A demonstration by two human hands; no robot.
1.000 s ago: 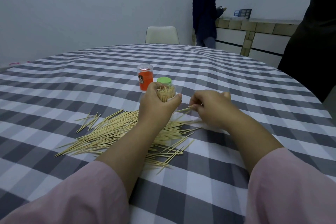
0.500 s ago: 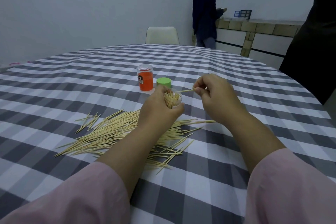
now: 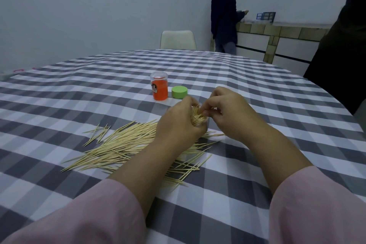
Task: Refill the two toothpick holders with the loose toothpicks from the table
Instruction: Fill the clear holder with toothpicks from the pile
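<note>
Checked tablecloth (image 3: 247, 89), left hand (image 3: 179, 125) gripping toothpick holder (image 3: 199, 118), right hand (image 3: 227, 111) pinching its toothpicks

— Where's the holder being filled?

— The small clear plastic toothpick holder (image 3: 199, 118) sits tilted near the table's middle, packed with pale wooden sticks.

— And the other?

— The clear-topped orange plastic holder (image 3: 159, 88) stands upright farther off, a round green lid (image 3: 179, 92) just right of it.

— The loose ones?

— A pile of thin pale wooden toothpicks (image 3: 126, 142) lies fanned out, near and left.
</note>
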